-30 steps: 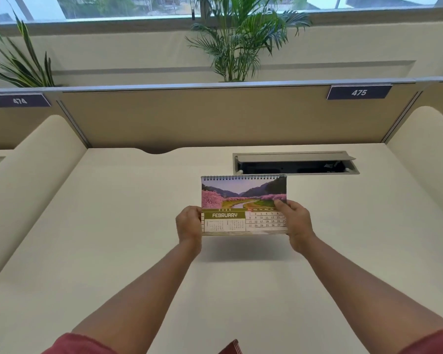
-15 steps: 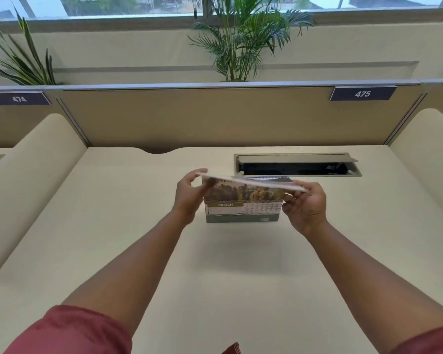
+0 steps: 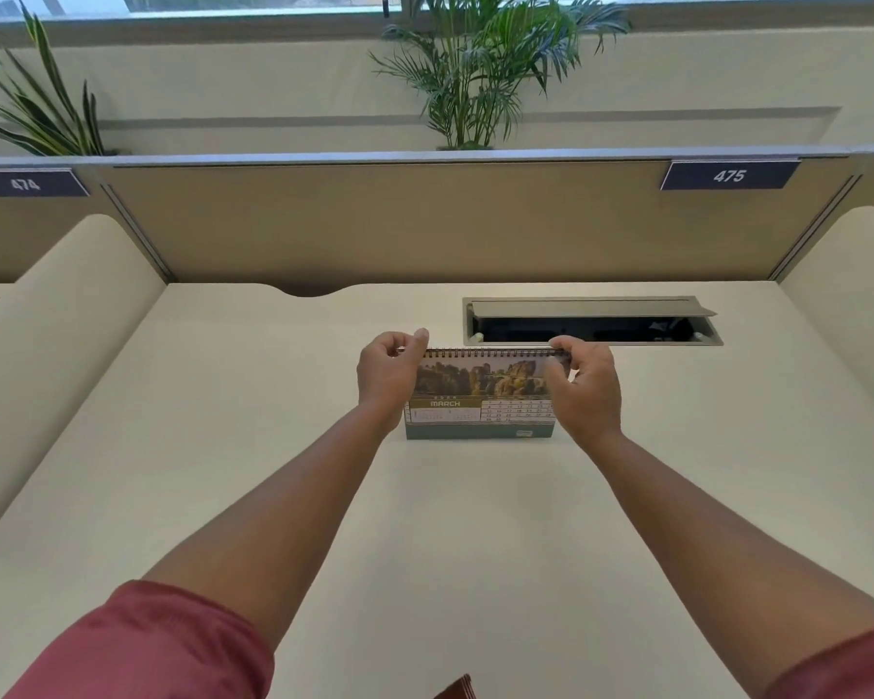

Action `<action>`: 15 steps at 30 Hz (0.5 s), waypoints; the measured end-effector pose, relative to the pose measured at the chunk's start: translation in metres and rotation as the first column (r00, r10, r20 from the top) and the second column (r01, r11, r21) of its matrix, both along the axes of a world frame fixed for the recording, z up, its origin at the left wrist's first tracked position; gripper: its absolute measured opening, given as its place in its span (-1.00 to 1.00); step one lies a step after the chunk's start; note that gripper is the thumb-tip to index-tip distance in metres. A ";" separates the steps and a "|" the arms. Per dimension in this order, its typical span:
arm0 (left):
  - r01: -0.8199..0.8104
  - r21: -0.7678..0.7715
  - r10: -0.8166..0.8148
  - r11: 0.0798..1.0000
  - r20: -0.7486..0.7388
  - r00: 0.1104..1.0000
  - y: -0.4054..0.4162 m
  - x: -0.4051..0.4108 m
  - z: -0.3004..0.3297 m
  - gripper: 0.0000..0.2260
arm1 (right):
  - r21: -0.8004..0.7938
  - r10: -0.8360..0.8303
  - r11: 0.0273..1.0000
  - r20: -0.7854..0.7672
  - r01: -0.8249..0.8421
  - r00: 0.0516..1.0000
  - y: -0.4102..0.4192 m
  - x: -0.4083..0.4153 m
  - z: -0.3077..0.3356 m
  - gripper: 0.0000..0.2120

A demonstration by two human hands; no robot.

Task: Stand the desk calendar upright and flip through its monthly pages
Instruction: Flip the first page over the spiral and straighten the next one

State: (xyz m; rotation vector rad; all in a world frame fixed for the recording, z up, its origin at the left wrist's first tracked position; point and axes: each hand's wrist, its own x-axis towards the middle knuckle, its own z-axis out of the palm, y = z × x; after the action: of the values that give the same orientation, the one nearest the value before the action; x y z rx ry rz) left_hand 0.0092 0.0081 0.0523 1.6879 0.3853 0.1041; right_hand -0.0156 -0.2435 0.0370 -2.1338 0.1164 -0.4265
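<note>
The desk calendar (image 3: 480, 396) stands upright on the cream desk (image 3: 223, 446), spiral binding on top, showing the MARCH page with a rocky landscape photo. My left hand (image 3: 389, 375) pinches the top left corner at the binding, thumb and fingers curled. At the top right corner my right hand (image 3: 584, 383) grips the spiral edge, its fingers covering part of the photo. The flipped February page has gone over the back and is hidden.
An open cable box (image 3: 591, 322) is sunk in the desk just behind the calendar. A tan partition (image 3: 425, 219) with number plates 474 and 475 closes off the back. Cream side dividers (image 3: 46, 335) flank the desk. Potted palms (image 3: 480, 68) stand beyond.
The February page was lifted and turned over the spiral to the back, exposing March. Both hands rose from the page's lower corners to the top binding.
</note>
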 end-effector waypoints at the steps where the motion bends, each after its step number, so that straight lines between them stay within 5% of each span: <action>1: 0.014 0.008 -0.014 1.000 -0.010 1.000 -0.001 -0.002 -0.001 -0.62 | -0.024 -0.012 1.000 -0.013 0.012 1.000 0.001 0.000 -0.001 -0.71; 9: 0.034 -0.066 -0.035 0.997 -0.009 0.999 0.002 -0.026 -0.022 -0.50 | 0.080 -0.087 0.993 -0.035 0.090 0.996 0.009 -0.005 -0.011 -0.62; 15: -0.096 0.196 0.102 0.976 -0.018 0.995 0.000 -0.048 -0.053 -0.75 | 0.114 -0.153 0.976 -0.246 0.186 0.957 0.009 -0.012 -0.032 -0.60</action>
State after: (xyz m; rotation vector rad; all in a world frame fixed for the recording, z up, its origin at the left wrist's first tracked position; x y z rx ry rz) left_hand -0.0384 0.0082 -0.0008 1.8650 0.4933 0.1978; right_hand -0.0280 -0.2343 0.0048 -2.0396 0.4556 -0.2536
